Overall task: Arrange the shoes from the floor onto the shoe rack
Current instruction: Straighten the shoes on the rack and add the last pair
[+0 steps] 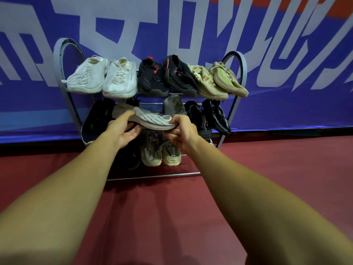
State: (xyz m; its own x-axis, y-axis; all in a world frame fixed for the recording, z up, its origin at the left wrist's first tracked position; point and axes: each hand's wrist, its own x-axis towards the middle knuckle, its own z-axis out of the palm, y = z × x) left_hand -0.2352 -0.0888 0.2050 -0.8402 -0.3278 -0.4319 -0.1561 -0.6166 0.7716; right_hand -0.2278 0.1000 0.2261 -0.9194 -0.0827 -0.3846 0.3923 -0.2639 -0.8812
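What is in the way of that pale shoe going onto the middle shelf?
Nothing visible does. The pale shoe, gripped by the left hand and right hand, hovers before a gap on the middle shelf between a black shoe and a grey shoe.

Glossy metal rack, knit-cloth shoe

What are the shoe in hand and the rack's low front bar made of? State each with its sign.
The printed grey shoe: seemingly a knit fabric upper, matte, judging by its soft woven look; its pale sole looks like foam or rubber. The front bar: probably a chromed or polished metal tube, given the bright streak of reflection along it.
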